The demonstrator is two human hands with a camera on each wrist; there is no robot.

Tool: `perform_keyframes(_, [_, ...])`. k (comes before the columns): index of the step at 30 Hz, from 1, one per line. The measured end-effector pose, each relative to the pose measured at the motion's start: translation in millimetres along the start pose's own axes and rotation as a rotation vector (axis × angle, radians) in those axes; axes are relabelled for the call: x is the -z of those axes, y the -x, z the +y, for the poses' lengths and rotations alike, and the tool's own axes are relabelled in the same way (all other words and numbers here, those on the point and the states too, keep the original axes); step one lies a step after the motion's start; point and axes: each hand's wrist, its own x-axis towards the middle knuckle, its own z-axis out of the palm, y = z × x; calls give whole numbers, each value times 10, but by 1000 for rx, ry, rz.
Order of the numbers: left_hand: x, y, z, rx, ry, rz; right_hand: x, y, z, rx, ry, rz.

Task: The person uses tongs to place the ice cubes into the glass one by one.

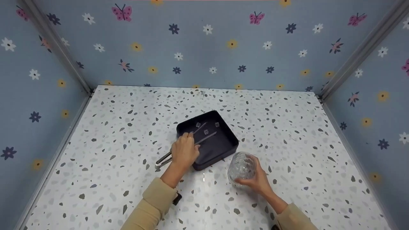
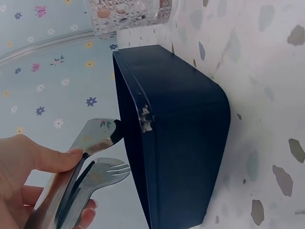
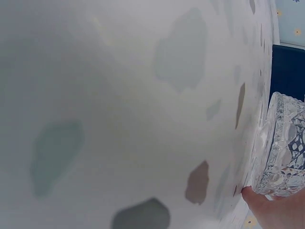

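My left hand [image 1: 184, 150] grips metal serving tongs [image 1: 163, 160] over a dark square tray [image 1: 220, 156]. The thumb lies along one arm of the tongs in the left wrist view, where one tip is a flat blade and the other a fork [image 2: 107, 172]. The tips are apart, with nothing seen between them. Several small clear cubes [image 1: 206, 131] lie on the tray's floor. By the tray's near right corner, my right hand [image 1: 258, 179] holds a patterned clear glass [image 1: 239, 167] around its side. In the right wrist view only part of the glass [image 3: 286, 148] shows.
The white speckled tabletop [image 1: 127, 134] surrounds the tray and glass. Blue flowered panels [image 1: 204, 44] stand at the back and both sides. The tray's rim [image 2: 131, 86] has a chipped patch at one corner.
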Motion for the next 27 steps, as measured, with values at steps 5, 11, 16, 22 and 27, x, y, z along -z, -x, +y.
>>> perform_keyframes(5, [-49, -44, -64, 7, -29, 7, -4, 1, 1, 6, -5, 3])
perform_keyframes(11, [-102, -103, -119, 19, -54, 21, -4, 4, -7, 9, -32, -2])
perform_keyframes(16, [-149, -155, -137, 40, -77, 0, -8, 3, -11, 4, -37, -6])
perform_keyframes(22, [-197, -202, -147, 57, -90, -22, -10, 2, -6, -10, -22, -1])
perform_keyframes(27, [-229, -237, -167, 75, -96, -46, -3, -1, -7, -9, -14, 5])
